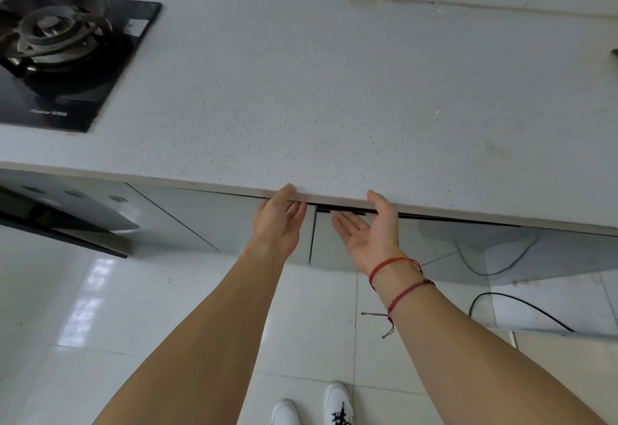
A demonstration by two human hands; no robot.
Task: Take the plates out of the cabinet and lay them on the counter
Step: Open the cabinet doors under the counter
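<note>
No plates are seen anywhere in the view; they are judged to be behind the cabinet doors [337, 240] under the tabletop [334, 97], hidden from the head camera. As plates, they are expected to be stiff, smooth and breakable, fairly heavy if lifted as a stack, and slippery at a glazed rim. They would best be held at opposite edges with thumbs on top and fingers beneath, or with a palm under the base, but this cannot be checked until the doors are opened.

The 2 hands are held just below the front lip of the tabletop, on either side of the vertical seam between 2 door panels. The left hand [279, 220] is released, with its fingers raised to the underside of the lip; whether they touch the lip or the door's top edge cannot be told. The right hand [369, 229] is open, palm up, fingers spread near a dark gap at the top of the right-hand door; nothing is grasped by it. The doors appear closed or barely cracked.

The tabletop is bare in its middle, with a gas burner [57, 33] well off to the left, so room is left for laying the plates down directly above the hands.
</note>
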